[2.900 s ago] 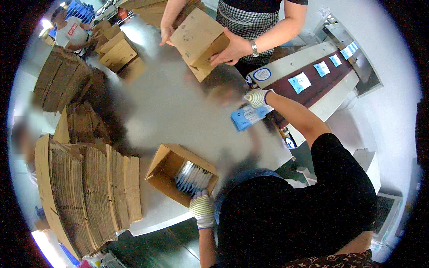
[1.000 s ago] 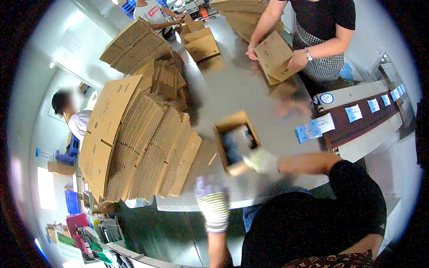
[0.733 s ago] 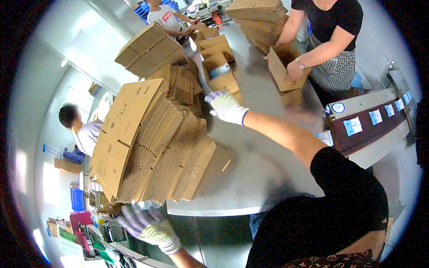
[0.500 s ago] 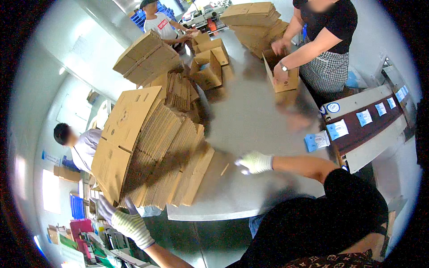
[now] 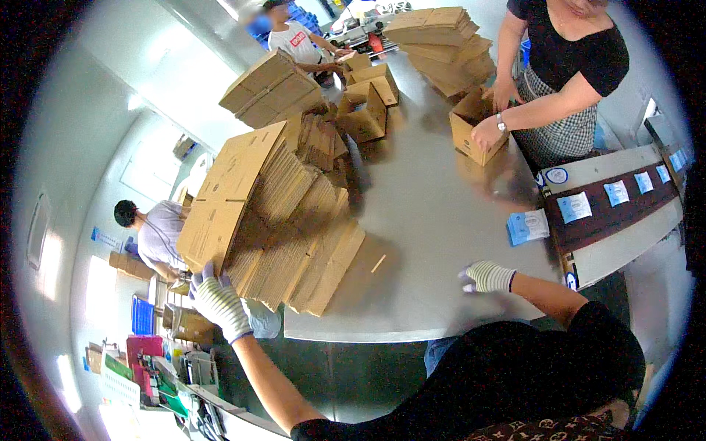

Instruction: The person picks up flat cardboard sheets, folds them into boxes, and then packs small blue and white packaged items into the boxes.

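Observation:
My left hand (image 5: 222, 307), in a striped white knit glove, is at the lower corner of the front flattened cardboard box (image 5: 234, 169). Its fingers close on that corner, partly hidden against the board. Behind this box leans a thick stack of flattened boxes (image 5: 323, 268) on the table's left side. My right hand (image 5: 489, 278), gloved alike, hovers over the near right part of the grey table (image 5: 434, 220). Its fingers are apart and hold nothing. Beyond it, blue-and-white packets (image 5: 528, 228) lie overlapping at the conveyor's end.
A conveyor (image 5: 618, 202) carries several packets on the right. Across the table a co-worker's hands (image 5: 494, 128) hold an open box (image 5: 478, 140). More open boxes (image 5: 362, 114) and bundled flat boxes (image 5: 272, 88) stand at the far left. A small tan strip (image 5: 378, 263) lies on the table.
My left hand has come up onto the flattened box's corner. My right hand has moved rightward, away from the stack. The co-worker's box has turned. The view has shifted slightly.

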Available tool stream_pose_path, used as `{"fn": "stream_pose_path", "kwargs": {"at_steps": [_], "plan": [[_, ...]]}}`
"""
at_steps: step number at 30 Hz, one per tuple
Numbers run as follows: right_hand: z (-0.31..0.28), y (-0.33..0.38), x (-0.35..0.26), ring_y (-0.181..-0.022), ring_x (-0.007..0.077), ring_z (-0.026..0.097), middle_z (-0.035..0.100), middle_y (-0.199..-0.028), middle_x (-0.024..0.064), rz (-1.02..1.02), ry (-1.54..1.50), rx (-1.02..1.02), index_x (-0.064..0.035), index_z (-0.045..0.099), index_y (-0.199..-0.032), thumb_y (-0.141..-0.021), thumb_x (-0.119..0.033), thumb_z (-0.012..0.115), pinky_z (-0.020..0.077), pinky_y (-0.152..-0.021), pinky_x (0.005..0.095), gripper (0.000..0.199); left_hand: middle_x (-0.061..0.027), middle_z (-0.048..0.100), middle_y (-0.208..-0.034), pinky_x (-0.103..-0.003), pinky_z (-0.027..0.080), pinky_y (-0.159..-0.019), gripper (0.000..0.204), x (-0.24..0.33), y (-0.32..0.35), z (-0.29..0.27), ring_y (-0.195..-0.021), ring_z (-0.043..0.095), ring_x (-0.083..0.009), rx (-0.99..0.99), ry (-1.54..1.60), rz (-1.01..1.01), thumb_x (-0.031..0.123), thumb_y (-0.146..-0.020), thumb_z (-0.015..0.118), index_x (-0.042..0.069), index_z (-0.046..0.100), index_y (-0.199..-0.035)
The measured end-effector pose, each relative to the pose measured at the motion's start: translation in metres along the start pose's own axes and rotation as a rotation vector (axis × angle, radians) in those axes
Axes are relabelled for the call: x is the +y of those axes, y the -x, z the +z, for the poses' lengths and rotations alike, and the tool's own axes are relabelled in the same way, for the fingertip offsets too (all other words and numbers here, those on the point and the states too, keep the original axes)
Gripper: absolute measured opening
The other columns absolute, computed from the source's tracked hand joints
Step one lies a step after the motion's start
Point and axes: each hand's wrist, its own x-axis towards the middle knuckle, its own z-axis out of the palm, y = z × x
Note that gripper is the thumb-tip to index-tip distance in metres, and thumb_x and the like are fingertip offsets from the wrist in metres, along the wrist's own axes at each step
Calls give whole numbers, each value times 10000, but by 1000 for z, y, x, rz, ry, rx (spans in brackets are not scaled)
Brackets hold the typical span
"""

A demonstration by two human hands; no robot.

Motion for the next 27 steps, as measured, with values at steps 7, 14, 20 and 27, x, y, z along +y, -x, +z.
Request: {"fn": "stream_pose_path", "kwargs": {"at_steps": [7,14,20,27], "plan": [[-28,41,-30,-987,371,564,586,-1071,206,-63,-78,136,-75,528,-1174,-843,-460,501,442,-870,442,508,-174,552,-1138,-489,412,-872,387,109,70,-113,-1023,557,-358,184,506,460,2,-698,603,65,514,-1069],[-107,60,15,-1187,283,442,469,-1263,173,-253,-235,1327,36,367,-1280,-881,-386,523,354,-984,363,601,-165,639,-703,-342,509,-609,268,137,128,-195,-641,637,-283,-73,1220,82,270,-757,594,10,654,-739],[-81,63,57,-1166,219,430,433,-1269,152,-124,-883,1039,7,348,-1307,-858,-480,514,332,-989,338,683,-119,575,-861,-341,416,-781,418,183,176,-131,-815,520,-193,91,1210,-489,409,-901,486,-4,528,-949],[-38,68,64,-902,189,507,519,-1013,76,166,-1215,986,-19,446,-1200,-895,-356,503,477,-763,310,458,-142,632,-866,-371,427,-855,369,191,226,-74,-872,584,-236,-556,1779,-626,354,-903,475,16,586,-806]]}}
